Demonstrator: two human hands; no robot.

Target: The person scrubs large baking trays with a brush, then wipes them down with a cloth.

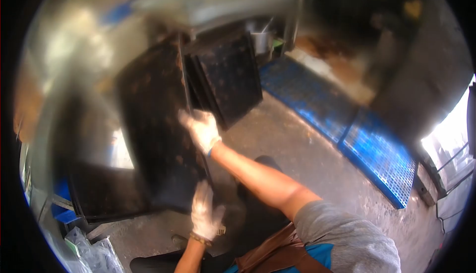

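Both my hands wear white gloves and are at the near edge of a large dark panel (153, 104), which stands tilted and is blurred. My right hand (202, 130) is closed on the panel's long edge, about halfway along, with its fingers over the edge. Lower down, near the panel's bottom corner, my left hand (205, 216) lies against the edge with its fingers stretched out and its thumb apart. A bracelet (201, 239) circles my left wrist. Behind the panel's edge, more dark panels (230, 77) stand leaning together.
A blue grated platform (342, 129) runs along the floor on the right. Another dark panel (109, 191) is at lower left, near clear plastic wrapping (94, 253). A metal container (261, 42) stands behind the leaning panels. Concrete floor (282, 129) lies between the panels and the platform.
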